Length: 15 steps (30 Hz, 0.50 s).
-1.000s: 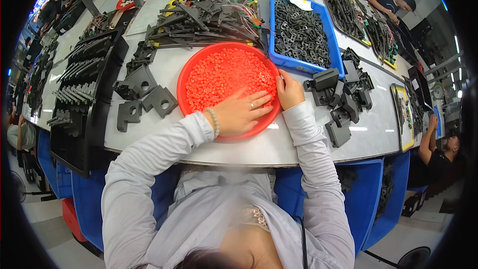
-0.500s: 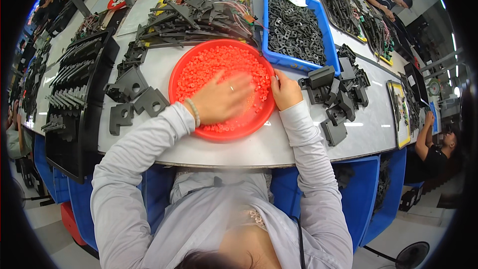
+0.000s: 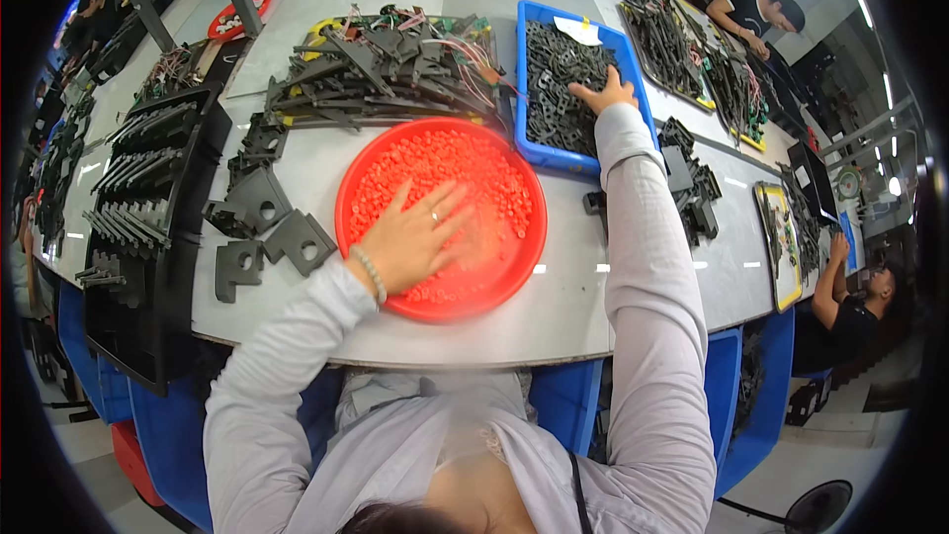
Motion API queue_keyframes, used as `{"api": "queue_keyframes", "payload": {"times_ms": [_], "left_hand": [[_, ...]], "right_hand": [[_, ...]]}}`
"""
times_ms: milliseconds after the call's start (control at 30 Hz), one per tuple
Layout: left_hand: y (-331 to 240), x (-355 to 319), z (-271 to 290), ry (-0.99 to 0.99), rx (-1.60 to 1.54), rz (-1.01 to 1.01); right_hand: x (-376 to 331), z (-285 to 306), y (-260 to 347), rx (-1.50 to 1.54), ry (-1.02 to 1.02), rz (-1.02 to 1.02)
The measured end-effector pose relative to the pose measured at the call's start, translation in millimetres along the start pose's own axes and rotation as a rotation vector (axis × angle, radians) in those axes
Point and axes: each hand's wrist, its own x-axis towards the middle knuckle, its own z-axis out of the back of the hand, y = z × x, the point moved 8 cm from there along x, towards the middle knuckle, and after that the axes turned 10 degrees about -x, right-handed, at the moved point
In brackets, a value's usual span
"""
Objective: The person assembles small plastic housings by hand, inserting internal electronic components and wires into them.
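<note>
Left hand (image 3: 407,242): palm down in the middle of the frame, fingers spread apart and a bit blurry, over the round red tray (image 3: 499,282). Can't tell if the fingertips touch anything. Got a ring (image 3: 435,217) on one finger and a bead bracelet (image 3: 368,274) at the wrist.

Right hand (image 3: 608,94): up and right of centre, arm stretched out over the blue bin (image 3: 554,158). Thumb and fingers are apart, and I can't tell whether they touch the parts below.

Red bits (image 3: 499,183): loads of tiny ones in the red tray, dead centre, heaped mostly toward its far side, with bare tray showing lower right.

Dark clips (image 3: 554,74): filling the blue bin, upper right of centre, with a white paper (image 3: 578,32) near its far edge.

Black blocks (image 3: 300,243): a handful, some with round holes, on the white table (image 3: 573,321) just left of the red tray. Another pile of dark blocks (image 3: 692,178) is right of my right sleeve.

Wire heap (image 3: 386,74): long dark pieces plus thin wires, top centre, beyond the red tray.

Black rack (image 3: 203,227): left side of the frame, grey bars (image 3: 133,222) lined up inside.

Co-workers: one person (image 3: 756,10) upper right, another (image 3: 850,307) at the right edge.
</note>
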Motion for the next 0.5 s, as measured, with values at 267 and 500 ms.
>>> {"api": "queue_keyframes", "payload": {"times_ms": [267,500], "left_hand": [[-57,-52,10,-0.059,-0.168,-0.155],[-37,-56,19,-0.178,-0.109,-0.164]], "right_hand": [[-2,-23,22,-0.125,0.198,0.014],[-6,-20,21,-0.039,0.109,0.08]]}}
